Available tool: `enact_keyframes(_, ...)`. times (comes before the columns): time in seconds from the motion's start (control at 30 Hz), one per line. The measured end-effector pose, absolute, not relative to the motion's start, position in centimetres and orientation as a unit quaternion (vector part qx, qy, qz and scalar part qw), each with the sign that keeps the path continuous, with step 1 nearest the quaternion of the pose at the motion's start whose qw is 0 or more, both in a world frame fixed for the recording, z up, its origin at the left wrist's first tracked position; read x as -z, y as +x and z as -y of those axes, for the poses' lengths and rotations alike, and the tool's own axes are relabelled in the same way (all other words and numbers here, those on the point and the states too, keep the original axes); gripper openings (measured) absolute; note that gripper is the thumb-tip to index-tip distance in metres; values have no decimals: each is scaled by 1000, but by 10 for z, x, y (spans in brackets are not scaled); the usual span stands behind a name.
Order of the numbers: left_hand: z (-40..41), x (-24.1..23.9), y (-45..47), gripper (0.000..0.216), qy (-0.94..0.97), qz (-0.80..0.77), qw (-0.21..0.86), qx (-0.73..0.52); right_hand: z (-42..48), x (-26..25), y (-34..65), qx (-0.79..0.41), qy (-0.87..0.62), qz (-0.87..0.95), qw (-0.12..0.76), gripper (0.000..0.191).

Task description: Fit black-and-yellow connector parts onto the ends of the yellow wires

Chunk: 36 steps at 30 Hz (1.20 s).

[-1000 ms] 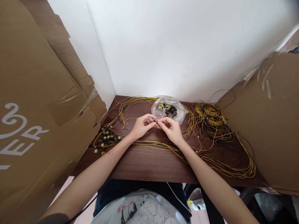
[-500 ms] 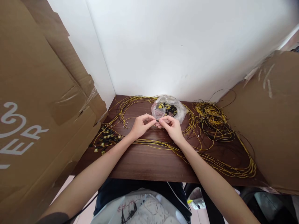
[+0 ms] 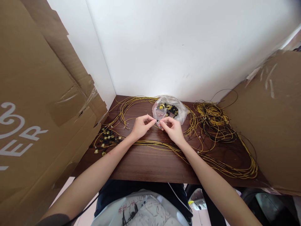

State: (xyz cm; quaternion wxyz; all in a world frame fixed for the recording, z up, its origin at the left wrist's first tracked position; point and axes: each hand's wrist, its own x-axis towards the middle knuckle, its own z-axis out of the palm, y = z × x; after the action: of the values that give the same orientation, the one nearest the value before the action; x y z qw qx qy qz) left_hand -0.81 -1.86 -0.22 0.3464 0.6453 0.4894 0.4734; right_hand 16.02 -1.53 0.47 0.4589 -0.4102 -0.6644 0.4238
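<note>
Head view, looking down on a dark table set into a white corner. Left hand closed in a pinch, thumb and forefinger on a small dark part. Right hand likewise pinched on the same part from the other side, fingertips all but touching those of the left. Part held between the two hands, a little above the tabletop, at the far middle of the table. Too small to tell whether joined to a wire.

Just behind the part and hands, a clear bag of black and yellow pieces, near the wall. Under the wrists, touching neither, a long run of yellow wires across the table and out to the right front edge. To the right of the right hand, well apart, a tangled coil of yellow and black wire. To the left of the left hand, near the table's edge, a loose heap of pieces. Cardboard leaning at the left, more cardboard at the right.
</note>
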Motion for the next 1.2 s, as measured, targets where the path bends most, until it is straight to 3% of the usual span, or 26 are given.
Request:
enact_keyframes(0.8,24,0,-6,24,684,-507,285,-441,19,-6,160,-204,-438,762,431,13)
enact_keyframes(1.2,22,0,-7,26,650,-496,335,-469,17,-5,158,-302,-435,707,468,12)
